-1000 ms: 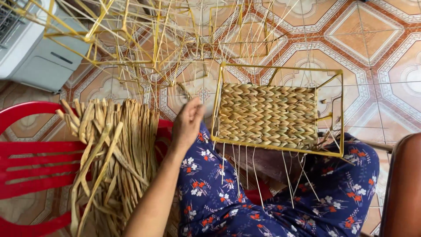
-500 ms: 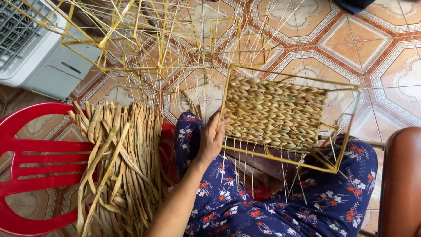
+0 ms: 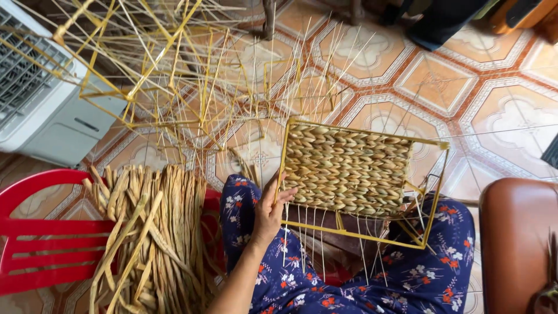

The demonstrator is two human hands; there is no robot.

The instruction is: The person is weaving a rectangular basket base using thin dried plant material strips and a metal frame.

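A yellow wire basket frame [image 3: 433, 192] rests tilted on my lap, and its upper part is filled with a woven straw panel [image 3: 349, 168]. Thin bare ribs hang down from the panel's lower edge. My left hand [image 3: 268, 212] lies on my left knee, with thumb and fingertips closed on the frame's left edge at the panel's lower corner. My right hand is hidden, somewhere behind or under the frame. I wear dark blue trousers with a flower print [image 3: 407, 285].
A thick bundle of dried straw strands [image 3: 154, 232] lies over a red plastic chair [image 3: 40, 232] on my left. Several unwoven yellow wire frames [image 3: 174, 75] are piled on the patterned tile floor ahead. A white fan unit [image 3: 40, 110] stands far left, a brown seat [image 3: 517, 244] on the right.
My left hand left the straw bundle and moved right to the frame's left edge. The frame has shifted right and tilted on my lap.
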